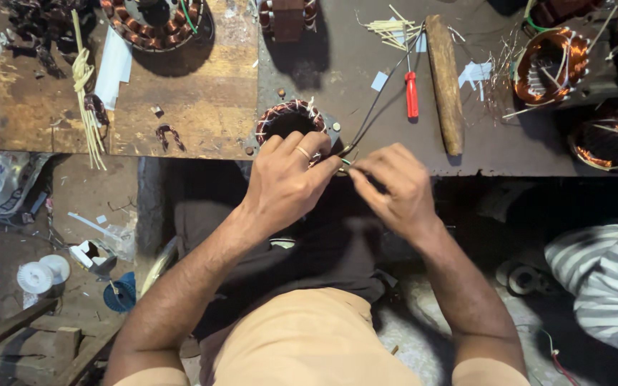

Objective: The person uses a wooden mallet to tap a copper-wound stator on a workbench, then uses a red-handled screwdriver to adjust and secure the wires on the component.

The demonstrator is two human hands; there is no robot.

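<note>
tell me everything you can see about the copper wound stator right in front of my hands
The stator is a ring of reddish-brown copper windings around a dark round bore, with pale insulation slips poking out between the coils. It lies flat, bore upward, at the near edge of the dark metal workbench. The left hand covers its near side, ring finger over the rim. Thin dark lead wires run from beside it to where the fingers of both hands meet; the right hand pinches them.

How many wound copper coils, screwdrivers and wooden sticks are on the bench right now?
Wound copper coils: 5, namely the coil at the hands, top left, top centre, right, far right
Red-handled screwdriver: 1
Wooden stick: 1
Total: 7
</note>
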